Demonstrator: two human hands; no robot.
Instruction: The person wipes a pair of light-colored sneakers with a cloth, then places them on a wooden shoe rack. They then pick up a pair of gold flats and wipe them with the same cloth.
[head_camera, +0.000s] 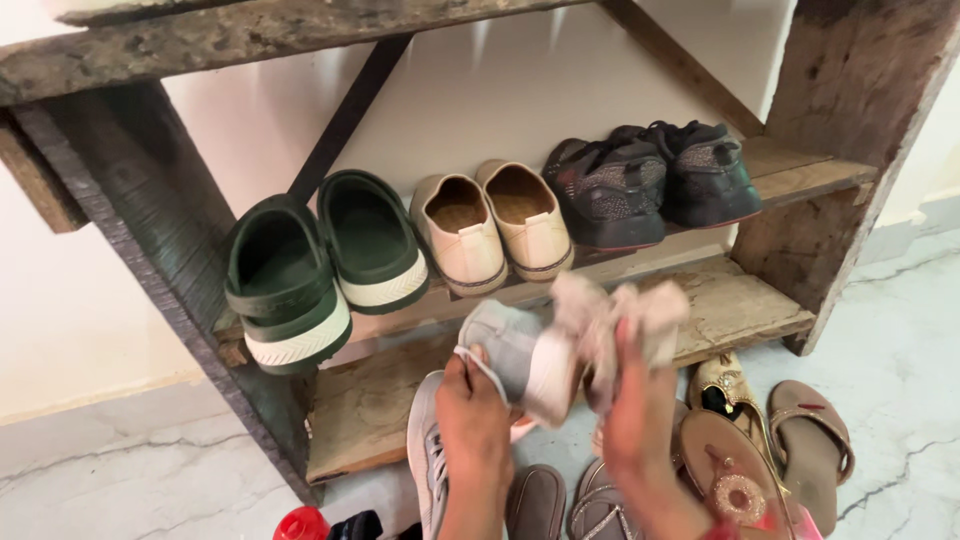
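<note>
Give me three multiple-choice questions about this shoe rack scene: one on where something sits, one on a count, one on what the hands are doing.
1. Where are the green clogs?
A. On the rack's upper shelf, at the left end
B. On the floor by the sandals
C. On the bare lower shelf

2. How many pairs stand on the upper shelf?
A. One
B. Three
C. Five

3. What is the state of the hands?
A. Both empty
B. Left hand grips a grey and white sneaker, right hand holds a cloth against it
C. Both rest on the floor

Answers:
1 A, the clogs sit left of the beige loafers.
2 B, clogs, loafers and black sneakers.
3 B, fingers wrap the shoe's heel and the cloth is bunched in the other hand.
</note>
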